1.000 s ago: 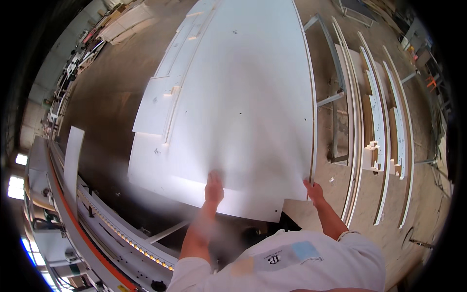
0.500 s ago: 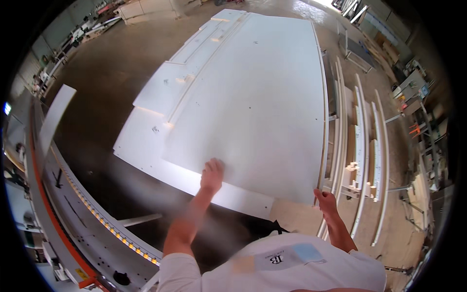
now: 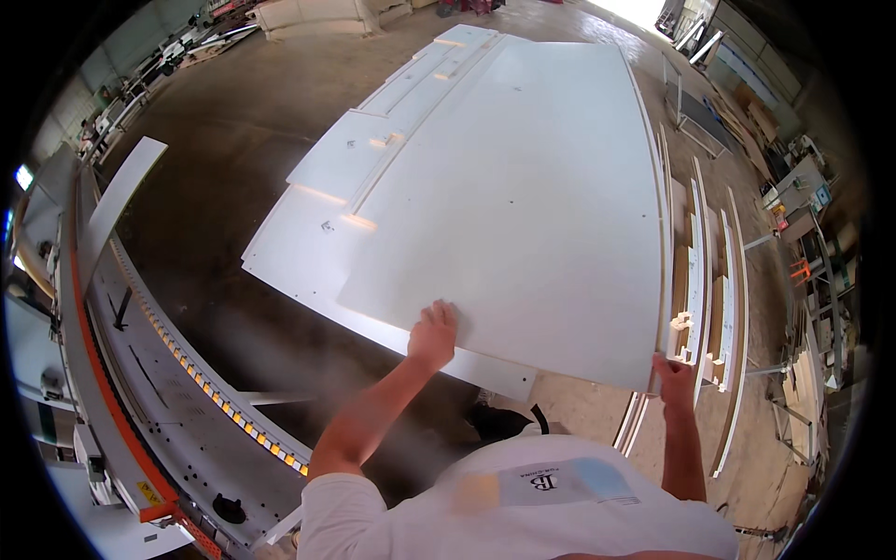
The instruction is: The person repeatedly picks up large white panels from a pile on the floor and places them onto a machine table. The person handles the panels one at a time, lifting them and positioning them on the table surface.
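A large white panel [image 3: 523, 233] lies on top of other white panels [image 3: 308, 224], its right side reaching past them. My left hand [image 3: 435, 334] rests at its near edge, fingers curled together over the border, thumb side partly hidden. At the near right corner my right hand [image 3: 674, 381] pinches the same panel, thumb on top and the other fingers mostly out of sight below. A narrow brownish edge runs down the panel's right side.
Long light rails [image 3: 695, 280] and strips stand to the right, partly under the panel's overhang. To the left is a long machine [image 3: 140, 373] with an orange stripe and a yellow-marked track. A white strip [image 3: 117, 201] juts up from it. Shelving with clutter [image 3: 817, 271] lines the far right.
The top panel has shifted to the right, covering more of the nearest rails. Both hands have moved right with it, keeping hold. The view has also turned slightly.
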`<action>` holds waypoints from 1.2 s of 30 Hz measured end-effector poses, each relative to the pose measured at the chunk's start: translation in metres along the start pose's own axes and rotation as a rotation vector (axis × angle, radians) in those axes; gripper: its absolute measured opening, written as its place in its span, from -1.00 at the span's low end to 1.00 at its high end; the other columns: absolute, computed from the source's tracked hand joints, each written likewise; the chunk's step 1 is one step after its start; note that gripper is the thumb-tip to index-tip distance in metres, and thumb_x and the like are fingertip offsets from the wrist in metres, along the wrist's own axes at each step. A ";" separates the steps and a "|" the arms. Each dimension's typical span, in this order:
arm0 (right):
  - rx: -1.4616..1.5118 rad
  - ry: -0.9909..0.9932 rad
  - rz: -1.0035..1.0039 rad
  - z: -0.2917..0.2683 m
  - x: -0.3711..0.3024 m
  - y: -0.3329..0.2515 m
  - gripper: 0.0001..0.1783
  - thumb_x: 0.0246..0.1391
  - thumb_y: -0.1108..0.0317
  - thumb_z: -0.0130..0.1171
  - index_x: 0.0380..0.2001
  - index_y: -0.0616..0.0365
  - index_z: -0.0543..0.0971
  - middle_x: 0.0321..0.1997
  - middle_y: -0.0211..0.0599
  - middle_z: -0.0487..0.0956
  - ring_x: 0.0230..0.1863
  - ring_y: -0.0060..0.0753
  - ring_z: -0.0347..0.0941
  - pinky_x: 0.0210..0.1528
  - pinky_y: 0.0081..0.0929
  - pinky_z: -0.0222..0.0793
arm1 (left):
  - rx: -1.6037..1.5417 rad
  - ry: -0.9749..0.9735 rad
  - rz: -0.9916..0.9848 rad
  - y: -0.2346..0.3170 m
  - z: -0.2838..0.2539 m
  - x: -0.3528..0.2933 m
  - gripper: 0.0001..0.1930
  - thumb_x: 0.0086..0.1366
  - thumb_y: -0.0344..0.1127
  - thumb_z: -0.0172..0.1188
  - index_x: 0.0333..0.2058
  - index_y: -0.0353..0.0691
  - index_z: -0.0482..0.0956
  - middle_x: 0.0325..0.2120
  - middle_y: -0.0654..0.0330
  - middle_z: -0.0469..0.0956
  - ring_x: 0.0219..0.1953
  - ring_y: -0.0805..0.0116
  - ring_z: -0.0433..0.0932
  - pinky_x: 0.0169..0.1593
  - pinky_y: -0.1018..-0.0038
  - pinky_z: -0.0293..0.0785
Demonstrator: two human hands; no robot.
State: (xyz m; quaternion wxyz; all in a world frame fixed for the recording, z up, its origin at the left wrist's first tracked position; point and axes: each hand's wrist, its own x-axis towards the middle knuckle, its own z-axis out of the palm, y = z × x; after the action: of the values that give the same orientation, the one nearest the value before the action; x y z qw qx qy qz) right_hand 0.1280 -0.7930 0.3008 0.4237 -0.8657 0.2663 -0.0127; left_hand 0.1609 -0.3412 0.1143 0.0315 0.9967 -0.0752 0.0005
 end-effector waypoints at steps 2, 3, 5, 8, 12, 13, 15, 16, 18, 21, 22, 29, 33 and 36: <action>0.193 -0.035 -0.014 -0.029 -0.003 -0.018 -0.58 0.08 0.07 0.33 -0.64 0.19 0.57 -0.69 -0.58 0.39 -0.62 -0.72 0.21 -0.56 -0.52 0.11 | -0.091 0.019 -0.002 0.013 -0.021 -0.007 -0.25 0.04 -0.38 0.20 0.25 -0.45 0.21 0.22 -0.27 0.31 0.17 -0.20 0.42 -0.11 0.20 0.62; 0.228 -0.054 -0.115 -0.045 -0.007 -0.035 -0.58 0.10 0.08 0.31 -0.66 0.13 0.50 -0.68 -0.61 0.36 -0.61 -0.75 0.17 -0.56 -0.54 0.06 | -0.132 0.020 -0.005 0.019 -0.034 -0.009 -0.24 0.03 -0.39 0.20 0.25 -0.44 0.20 0.21 -0.27 0.31 0.15 -0.18 0.45 -0.13 0.20 0.62; 0.466 0.033 -0.259 -0.054 -0.007 -0.063 -0.59 0.14 0.11 0.28 -0.64 0.06 0.41 -0.64 -0.62 0.31 -0.58 -0.75 0.13 -0.54 -0.55 0.00 | -0.187 0.062 -0.002 0.027 -0.052 -0.006 -0.22 0.02 -0.40 0.20 0.26 -0.40 0.19 0.19 -0.27 0.34 0.07 -0.15 0.52 -0.17 0.20 0.63; 0.750 -0.077 -0.629 -0.059 0.007 -0.111 -0.51 0.21 -0.07 0.17 -0.59 0.05 0.34 -0.56 -0.55 0.29 -0.51 -0.67 0.15 -0.48 -0.54 -0.01 | -0.276 0.095 -0.018 0.035 -0.073 0.000 -0.21 0.03 -0.41 0.20 0.29 -0.32 0.16 0.16 -0.23 0.38 -0.04 -0.09 0.58 -0.20 0.18 0.62; 0.612 -0.441 -1.052 -0.037 0.008 -0.206 -0.14 0.23 -0.47 -0.33 -0.44 0.23 0.45 -0.46 -0.43 0.38 -0.41 -0.53 0.27 -0.34 -0.52 0.12 | -0.387 0.064 -0.116 0.028 -0.108 0.004 -0.20 0.08 -0.41 0.18 0.33 -0.17 0.12 0.14 -0.12 0.43 -0.09 -0.04 0.59 -0.17 0.17 0.58; 0.577 -0.404 -1.171 -0.025 0.005 -0.228 -0.08 0.20 -0.51 -0.37 -0.38 0.27 0.47 -0.45 -0.42 0.39 -0.38 -0.53 0.29 -0.31 -0.50 0.15 | -0.415 0.081 -0.135 0.023 -0.113 0.002 -0.20 0.09 -0.41 0.17 0.34 -0.13 0.12 0.12 -0.10 0.47 -0.13 -0.04 0.60 -0.18 0.17 0.57; 0.637 -0.314 -1.337 0.009 -0.012 -0.275 -0.08 0.10 -0.58 -0.25 -0.42 0.24 0.43 -0.44 -0.41 0.43 -0.35 -0.51 0.37 -0.29 -0.48 0.23 | -0.458 0.110 -0.146 0.007 -0.120 0.002 -0.21 0.10 -0.40 0.16 0.34 -0.05 0.14 0.07 -0.04 0.52 -0.17 -0.05 0.61 -0.19 0.18 0.56; 0.691 -0.360 -1.367 0.028 -0.019 -0.295 -0.12 0.03 -0.57 -0.11 -0.45 0.22 0.41 -0.41 -0.39 0.47 -0.32 -0.47 0.43 -0.28 -0.47 0.28 | -0.464 0.127 -0.174 -0.008 -0.124 -0.002 -0.22 0.11 -0.40 0.16 0.35 -0.01 0.15 0.05 -0.01 0.54 -0.19 -0.06 0.62 -0.20 0.18 0.56; 0.660 -0.483 -1.479 0.044 -0.035 -0.336 -0.20 -0.07 -0.49 0.15 -0.44 0.18 0.40 -0.37 -0.35 0.52 -0.29 -0.39 0.49 -0.25 -0.45 0.34 | -0.476 0.103 -0.227 -0.026 -0.134 -0.009 -0.26 0.13 -0.36 0.17 0.32 -0.02 0.19 -0.10 0.04 0.61 -0.19 -0.07 0.61 -0.17 0.14 0.54; 0.509 -0.586 -1.738 0.060 -0.042 -0.381 -0.32 -0.15 -0.26 0.39 -0.34 0.14 0.41 -0.35 -0.31 0.50 -0.34 -0.26 0.48 -0.29 -0.41 0.34 | -0.513 0.065 -0.252 -0.048 -0.139 -0.008 -0.41 0.18 -0.27 0.19 0.22 -0.12 0.32 -0.29 -0.04 0.64 -0.20 -0.13 0.60 -0.14 0.12 0.53; 0.557 -0.542 -1.790 0.073 -0.049 -0.390 -0.35 -0.15 -0.20 0.42 -0.32 0.12 0.41 -0.35 -0.32 0.49 -0.36 -0.23 0.47 -0.29 -0.38 0.34 | -0.449 0.136 -0.209 -0.067 -0.123 -0.014 -0.48 0.21 -0.19 0.23 0.13 -0.17 0.40 -0.25 -0.06 0.63 -0.17 -0.11 0.61 -0.13 0.15 0.54; 0.791 -0.786 -1.729 0.150 -0.056 -0.408 -0.28 0.00 0.04 0.34 0.13 0.29 0.42 -0.02 -0.17 0.52 -0.05 -0.14 0.42 0.04 -0.26 0.32 | -1.000 0.060 -0.102 -0.079 -0.229 -0.010 -0.46 0.16 -0.34 0.36 0.12 -0.29 0.43 0.04 0.08 0.47 0.11 0.29 0.43 0.12 0.32 0.39; 0.651 -0.656 -1.706 0.192 -0.046 -0.390 -0.24 0.05 0.05 0.30 0.25 0.19 0.36 0.21 -0.12 0.40 0.15 -0.09 0.33 0.20 -0.21 0.23 | -0.824 0.425 -0.039 -0.082 -0.294 -0.011 -0.51 0.16 -0.44 0.32 0.07 -0.35 0.44 -0.03 0.10 0.51 0.02 0.35 0.47 0.08 0.34 0.40; 0.514 -0.682 -1.540 0.231 -0.042 -0.356 -0.28 0.10 0.05 0.25 0.30 0.00 0.35 0.40 -0.17 0.24 0.33 -0.06 0.21 0.34 -0.17 0.15 | -0.946 0.689 0.054 -0.094 -0.309 -0.005 -0.61 0.18 -0.47 0.30 -0.01 -0.39 0.48 -0.15 0.15 0.54 -0.07 0.40 0.49 0.03 0.37 0.41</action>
State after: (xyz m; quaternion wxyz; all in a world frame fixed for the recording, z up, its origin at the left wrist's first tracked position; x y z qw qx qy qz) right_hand 0.3098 -0.4277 0.4255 0.5356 -0.6393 -0.5434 -0.0953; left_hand 0.1715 -0.2287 0.4173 0.4956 0.8144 -0.0780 0.2915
